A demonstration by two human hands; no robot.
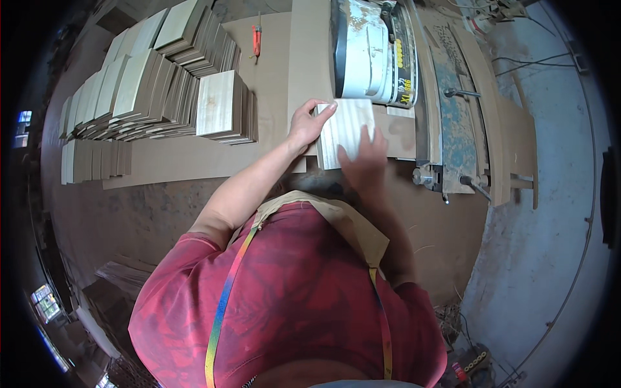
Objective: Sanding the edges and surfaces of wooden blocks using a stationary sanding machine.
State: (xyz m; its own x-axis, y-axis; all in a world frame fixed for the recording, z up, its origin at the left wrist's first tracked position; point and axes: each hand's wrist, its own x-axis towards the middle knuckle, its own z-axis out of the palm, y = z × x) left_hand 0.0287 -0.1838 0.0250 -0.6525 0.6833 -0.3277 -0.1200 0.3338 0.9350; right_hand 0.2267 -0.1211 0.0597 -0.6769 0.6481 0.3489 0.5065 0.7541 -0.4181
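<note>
A pale wooden board [345, 126] with striped grain lies in front of me at the near edge of the bench. My left hand [308, 123] grips its left edge, the thumb on top near the far corner and the fingers partly hidden. Over the near right part of the board is my right hand [365, 155], fingers spread and smeared by motion; whether it touches the surface I cannot tell. Just beyond the board stands a white machine with a dark band on its left side, like a belt sander [367, 55].
Several stacks of similar boards [139, 84] fill the left of the bench, with a shorter stack [220, 107] closest to me. An orange-handled tool [257, 40] lies at the back. On the right is a worn blue machine table [456, 97] with metal levers, beside a wall.
</note>
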